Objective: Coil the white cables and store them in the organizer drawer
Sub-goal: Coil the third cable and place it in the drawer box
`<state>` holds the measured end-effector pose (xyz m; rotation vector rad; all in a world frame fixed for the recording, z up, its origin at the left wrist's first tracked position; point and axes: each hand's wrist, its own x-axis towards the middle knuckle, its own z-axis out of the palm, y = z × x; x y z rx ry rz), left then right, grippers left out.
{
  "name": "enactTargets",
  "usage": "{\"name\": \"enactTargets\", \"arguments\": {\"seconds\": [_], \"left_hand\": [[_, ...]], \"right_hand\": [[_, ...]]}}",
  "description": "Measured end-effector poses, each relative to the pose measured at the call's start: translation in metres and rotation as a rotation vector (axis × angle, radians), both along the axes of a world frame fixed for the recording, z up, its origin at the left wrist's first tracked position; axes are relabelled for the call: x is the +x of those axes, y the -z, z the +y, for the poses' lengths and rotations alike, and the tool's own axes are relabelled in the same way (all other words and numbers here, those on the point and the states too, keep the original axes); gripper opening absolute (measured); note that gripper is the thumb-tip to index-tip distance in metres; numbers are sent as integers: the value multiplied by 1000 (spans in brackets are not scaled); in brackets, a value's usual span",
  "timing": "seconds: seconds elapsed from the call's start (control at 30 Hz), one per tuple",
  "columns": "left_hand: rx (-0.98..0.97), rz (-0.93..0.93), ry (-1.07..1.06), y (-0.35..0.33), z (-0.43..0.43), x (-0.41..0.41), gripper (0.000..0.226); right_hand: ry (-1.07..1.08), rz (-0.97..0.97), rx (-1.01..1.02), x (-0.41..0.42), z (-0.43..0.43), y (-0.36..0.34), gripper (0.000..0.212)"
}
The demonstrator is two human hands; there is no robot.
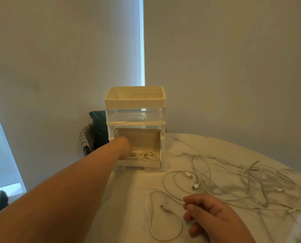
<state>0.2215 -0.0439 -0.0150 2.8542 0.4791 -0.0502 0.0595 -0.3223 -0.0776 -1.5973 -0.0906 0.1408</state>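
Observation:
A cream organizer (pixel 134 99) with clear drawers stands at the back of the marble table. Its bottom drawer (pixel 139 163) is pulled open, and a coiled white cable (pixel 145 154) lies inside. My left hand (pixel 124 144) reaches into that drawer beside the coil; its fingers are hidden behind the wrist. My right hand (pixel 211 216) hovers low over the table with fingers loosely curled and holds nothing. Just left of it lies a loose cable loop (pixel 152 223). More white cables (pixel 204 174) sprawl uncoiled to the right, ending in a tangle (pixel 262 183).
The marble table (pixel 128 199) curves round, its edge running down the left under my arm. A dark cushion (pixel 98 127) on a chair with a grey item draped on it sits behind the organizer's left side. Blinds cover the window behind.

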Motion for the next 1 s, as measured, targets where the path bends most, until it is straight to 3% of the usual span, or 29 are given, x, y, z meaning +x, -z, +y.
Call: {"name": "enactTargets", "arguments": {"seconds": [0.2,0.3,0.5,0.63,0.8,0.9,1.0], "left_hand": [[15,-55,158,-1,9,-3,21],[-214,-253,147,-6,-1,-20,25],[-442,-579,206,-23,-52,-70,24],[-642,-557,283,-30,-91,-117,13],[-676,-351,236,-17,-107,-151,8],[-641,-268,58,11,-98,-162,23],[-545,-169,-40,33,-86,-167,52]], "right_hand": [[4,-43,33,2,0,8,24],[14,-58,40,2,-1,9,19],[-7,-65,69,0,-4,8,14],[-14,-89,57,-1,-8,7,9],[57,-150,1,1,-21,0,12],[128,-194,-26,4,-30,-4,14],[172,-215,-61,6,-37,-6,16]]}}
